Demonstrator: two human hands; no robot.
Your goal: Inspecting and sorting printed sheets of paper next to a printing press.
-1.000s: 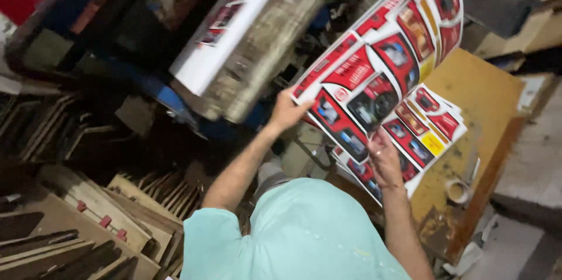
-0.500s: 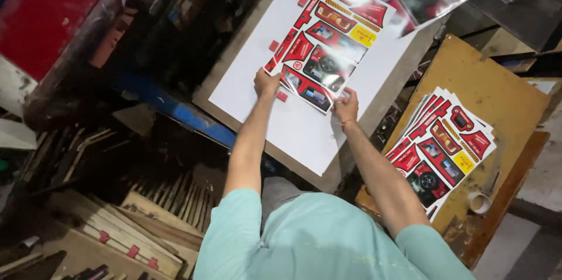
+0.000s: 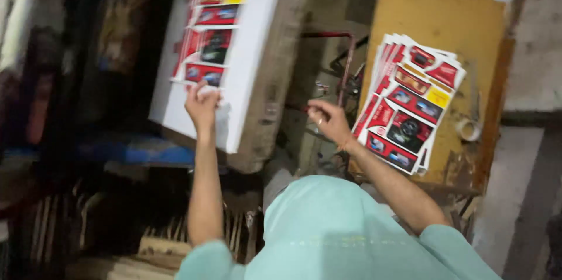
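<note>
**A:** Where was the printed sheet (image 3: 212, 28) relative to the fingers?

**B:** Straight ahead of the left hand (image 3: 202, 104). Sheet lay flat on the white board (image 3: 257, 51), long axis running away from me. Its near edge sat right at my left fingertips. Left was clearly the nearer hand.

**A:** Left fingers?

**B:** Curled together, pressed on the sheet's near edge where it met the board. Looked like a press, not a pinch; blur kept me from seeing whether a thumb was under the edge.

**A:** Right hand (image 3: 328, 120)?

**B:** Off the sheet, in the gap between the board and the wooden table (image 3: 445, 16). Fingers loosely curled, thumb toward index. Couldn't tell if it held anything; nothing showed between them.

**A:** The rest of the stock?

**B:** Stack of printed sheets (image 3: 410, 104), fanned, on the wooden table just right of the right fingers, near but not touching. A roll of tape (image 3: 468, 129) sat past the stack's far side.
</note>
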